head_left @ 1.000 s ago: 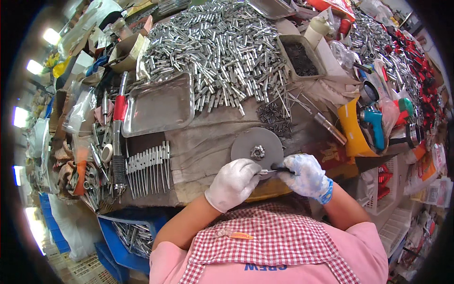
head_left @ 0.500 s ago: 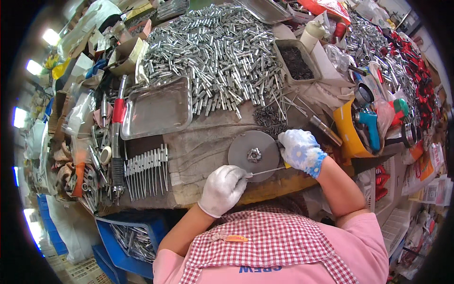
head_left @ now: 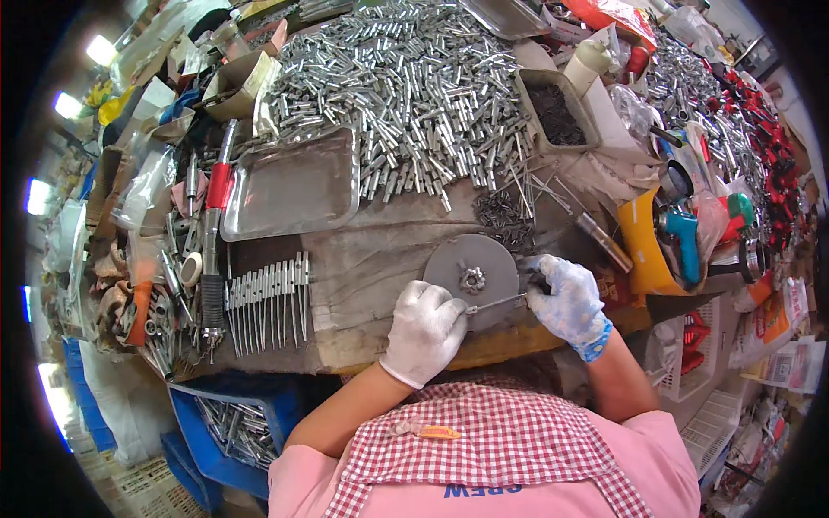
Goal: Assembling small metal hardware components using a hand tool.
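Note:
My left hand (head_left: 423, 332), in a white glove, is closed around the thicker end of a thin metal rod (head_left: 496, 303) at the front of the bench. The rod runs level to my right hand (head_left: 570, 298), whose glove is white with a blue pattern. Its fingers are pinched at the rod's other end, with something small and dark by the fingertips that I cannot make out. Just behind the rod lies a round grey disc (head_left: 449, 268) with a metal hub (head_left: 472, 279) in its middle. Small dark pins (head_left: 505, 217) are heaped behind the disc.
Several rod-and-sleeve pieces (head_left: 268, 298) line up at left, below a metal tray (head_left: 294, 186). A big heap of metal sleeves (head_left: 406, 95) fills the back. At right are a thick metal bar (head_left: 603, 242), a yellow holder (head_left: 648, 242) and a teal tool (head_left: 682, 242).
Both hands have shifted slightly. My right hand has come down and turned, its fingers now at the rod's end. The view has moved a little.

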Motion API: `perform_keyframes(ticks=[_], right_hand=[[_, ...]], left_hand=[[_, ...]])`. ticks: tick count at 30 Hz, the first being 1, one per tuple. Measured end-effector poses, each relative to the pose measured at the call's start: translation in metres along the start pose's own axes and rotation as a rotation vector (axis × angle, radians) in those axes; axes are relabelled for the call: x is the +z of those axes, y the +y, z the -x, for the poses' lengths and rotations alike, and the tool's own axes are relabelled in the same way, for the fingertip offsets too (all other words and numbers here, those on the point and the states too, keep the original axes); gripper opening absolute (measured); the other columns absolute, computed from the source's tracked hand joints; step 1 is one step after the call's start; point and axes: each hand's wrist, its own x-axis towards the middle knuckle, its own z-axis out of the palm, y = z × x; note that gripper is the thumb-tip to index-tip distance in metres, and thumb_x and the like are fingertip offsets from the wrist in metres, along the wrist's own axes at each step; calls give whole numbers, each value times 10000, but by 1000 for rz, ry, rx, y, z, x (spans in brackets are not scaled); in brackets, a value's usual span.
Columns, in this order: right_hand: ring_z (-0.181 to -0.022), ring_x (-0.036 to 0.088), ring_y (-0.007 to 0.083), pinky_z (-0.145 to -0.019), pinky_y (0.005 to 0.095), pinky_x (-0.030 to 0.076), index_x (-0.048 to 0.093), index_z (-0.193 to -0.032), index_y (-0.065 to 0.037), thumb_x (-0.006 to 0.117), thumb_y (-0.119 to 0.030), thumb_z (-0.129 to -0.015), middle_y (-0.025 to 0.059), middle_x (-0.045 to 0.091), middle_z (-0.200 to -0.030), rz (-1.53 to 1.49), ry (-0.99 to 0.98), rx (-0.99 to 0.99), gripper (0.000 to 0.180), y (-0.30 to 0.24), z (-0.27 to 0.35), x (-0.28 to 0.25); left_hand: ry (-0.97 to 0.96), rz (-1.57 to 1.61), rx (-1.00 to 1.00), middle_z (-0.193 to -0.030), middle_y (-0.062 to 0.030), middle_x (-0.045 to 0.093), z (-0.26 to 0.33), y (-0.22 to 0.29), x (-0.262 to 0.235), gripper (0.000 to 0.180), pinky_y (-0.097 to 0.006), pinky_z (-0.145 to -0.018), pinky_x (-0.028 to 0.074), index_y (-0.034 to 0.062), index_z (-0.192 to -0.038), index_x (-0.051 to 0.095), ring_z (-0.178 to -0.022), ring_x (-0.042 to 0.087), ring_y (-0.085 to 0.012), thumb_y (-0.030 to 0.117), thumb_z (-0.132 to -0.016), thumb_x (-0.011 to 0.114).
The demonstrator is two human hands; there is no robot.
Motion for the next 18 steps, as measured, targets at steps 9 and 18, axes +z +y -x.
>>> perform_keyframes(ticks=[9,18], right_hand=[[-837,673,297,-737,376,544,733,-944,-96,725,-121,-751,93,689,-904,57,120,-115,195,14,-33,-13],[-779,687,358,-684,461,552,730,-895,-82,632,-284,-791,170,692,-829,299,-481,-236,248,-56,-86,49]], left_hand=[[2,-18,7,-835,-64,610,1,-2,-1,137,-402,-739,494,86,-810,683,-851,560,-298,59,-688,740],[19,-41,-7,-846,-76,610,6,0,2,140,-411,-720,500,77,-817,703,-828,570,-309,80,-687,754]])
